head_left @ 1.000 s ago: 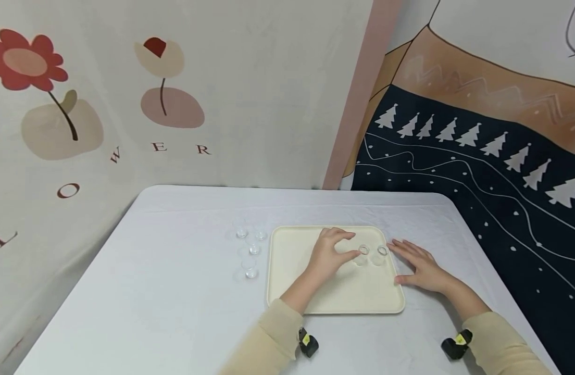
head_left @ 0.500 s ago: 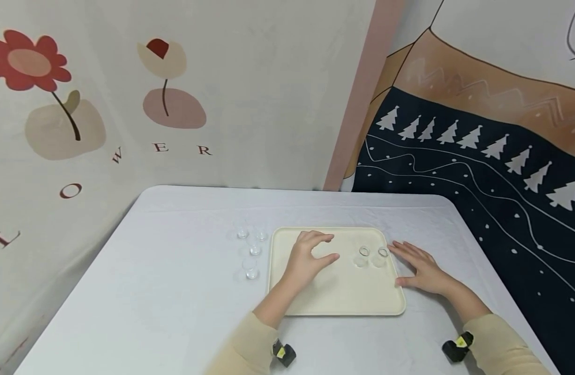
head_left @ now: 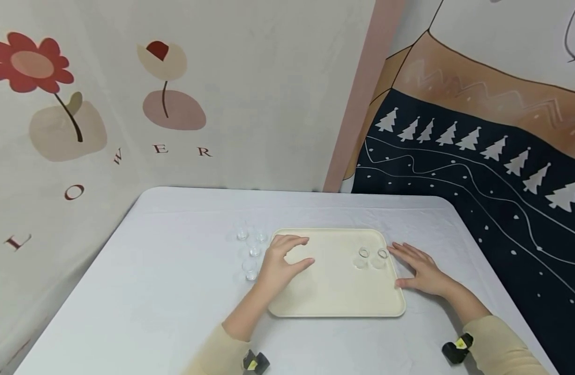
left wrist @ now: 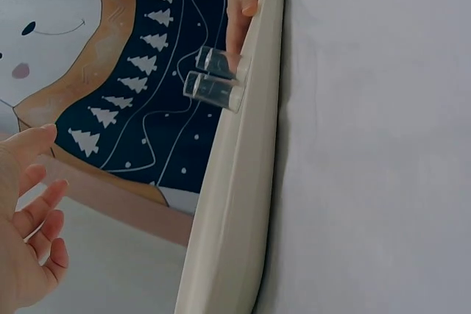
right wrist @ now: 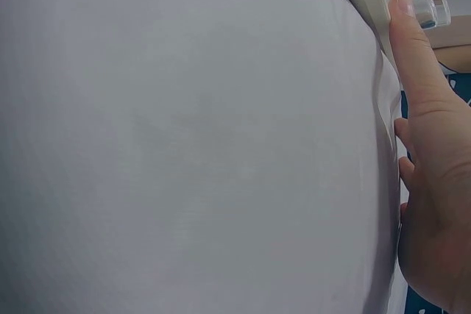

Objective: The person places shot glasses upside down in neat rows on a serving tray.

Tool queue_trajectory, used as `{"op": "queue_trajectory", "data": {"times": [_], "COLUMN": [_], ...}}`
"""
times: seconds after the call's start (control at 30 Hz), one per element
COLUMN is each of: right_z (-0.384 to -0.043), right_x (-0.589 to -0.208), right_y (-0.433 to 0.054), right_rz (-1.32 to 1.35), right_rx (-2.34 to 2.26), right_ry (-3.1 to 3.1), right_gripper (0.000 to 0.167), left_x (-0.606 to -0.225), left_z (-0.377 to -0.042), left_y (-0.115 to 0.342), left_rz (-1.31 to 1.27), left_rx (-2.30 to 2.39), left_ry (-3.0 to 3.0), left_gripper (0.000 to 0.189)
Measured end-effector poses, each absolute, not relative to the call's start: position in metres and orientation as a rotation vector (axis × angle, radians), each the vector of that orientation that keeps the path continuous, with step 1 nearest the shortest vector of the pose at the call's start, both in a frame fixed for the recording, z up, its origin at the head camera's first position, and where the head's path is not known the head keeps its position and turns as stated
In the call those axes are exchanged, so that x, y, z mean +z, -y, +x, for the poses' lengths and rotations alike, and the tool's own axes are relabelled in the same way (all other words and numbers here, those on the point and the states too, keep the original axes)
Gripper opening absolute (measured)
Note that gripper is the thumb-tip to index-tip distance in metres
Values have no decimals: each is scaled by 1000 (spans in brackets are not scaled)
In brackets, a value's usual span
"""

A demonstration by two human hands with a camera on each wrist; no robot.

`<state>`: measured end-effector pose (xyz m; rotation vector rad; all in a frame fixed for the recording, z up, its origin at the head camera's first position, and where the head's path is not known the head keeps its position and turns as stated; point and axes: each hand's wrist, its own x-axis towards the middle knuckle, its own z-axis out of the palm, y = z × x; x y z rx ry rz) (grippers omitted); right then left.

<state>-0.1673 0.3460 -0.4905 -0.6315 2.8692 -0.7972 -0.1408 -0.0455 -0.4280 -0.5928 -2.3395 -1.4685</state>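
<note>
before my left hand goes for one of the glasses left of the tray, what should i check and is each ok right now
1. Left hand free: ok, it holds nothing.
2. Tray steadied: ok, the right hand touches its right edge.
3. Tray glasses upright: ok, both stand.
4. Room for more: ok, bare tray shows left of those two.
5. Gap between left hand and nearest outside glass: cannot tell, depth is unclear in the head view.

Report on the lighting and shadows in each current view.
Head: soft, fairly even light, with the clear cups fading into the white tablecloth; left wrist: a dark shadow runs along the tray; right wrist: dimmer, the tablecloth darkening toward the lower left.
</note>
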Motion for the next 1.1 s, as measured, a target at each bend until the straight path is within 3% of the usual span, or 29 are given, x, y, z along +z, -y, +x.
{"op": "queue_trajectory", "data": {"times": [1.1], "right_z": [-168], "right_x": [-492], "right_y": [-345], "right_rz": [-638], "right_rx": [-806], "right_ry": [-2875], "right_gripper": [88], "left_x": [-455], "left_z": [-140], "left_y": [168], "left_rz": [-445], "left_rx": [-1387], "left_ry": [2575], "left_gripper": [56]}}
